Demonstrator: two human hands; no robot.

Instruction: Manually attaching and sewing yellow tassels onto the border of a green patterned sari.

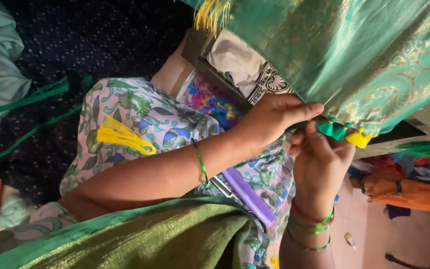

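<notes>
We take the green silk cloth (354,55) with its gold woven pattern as our landmark; it hangs across the upper right, and its lower edge runs slantwise, dropping from the upper left toward the lower right. Along that edge sits a short row of tassels, green ones (332,128) and a yellow one (359,139), their heads at the hem and their fringes pointing down and away from it. Our left hand (274,119) lies just under the cloth edge, thumb and fingers pressed together on the hem beside the green tassels. Our right hand (319,162) comes up from below the cloth, fingers curled and closed just under the same tassels, and seems the nearer one; whether it pinches a thread we cannot tell. Well left of the cloth, a loose yellow tassel (123,135) rests on the floral lap, and a purple comb (250,196) lies below the hands.
</notes>
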